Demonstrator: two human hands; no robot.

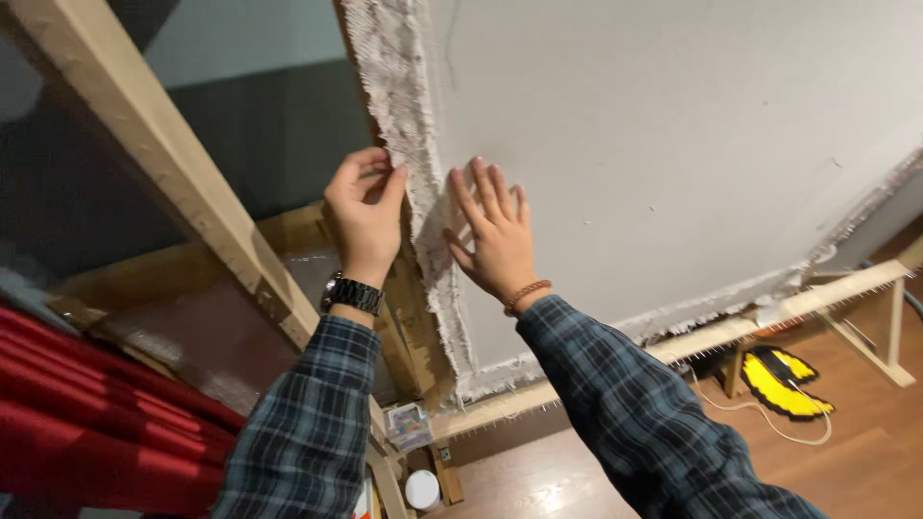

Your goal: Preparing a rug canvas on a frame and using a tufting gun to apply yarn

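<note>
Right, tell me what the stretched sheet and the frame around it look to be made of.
Sheet: seemingly woven cloth, matt pale grey, with frayed, fuzzy edges where the left hand pinches it and the right hand presses flat. Frame: bare, unfinished light wood, grain visible, with what look like rows of small nails.

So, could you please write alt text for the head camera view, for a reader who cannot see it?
Two hands work at the frayed left edge of a white cloth stretched on a wooden frame: the left hand pinches the edge, and the right hand lies flat on the cloth. Both arms wear plaid sleeves; below is a wooden floor.
</note>
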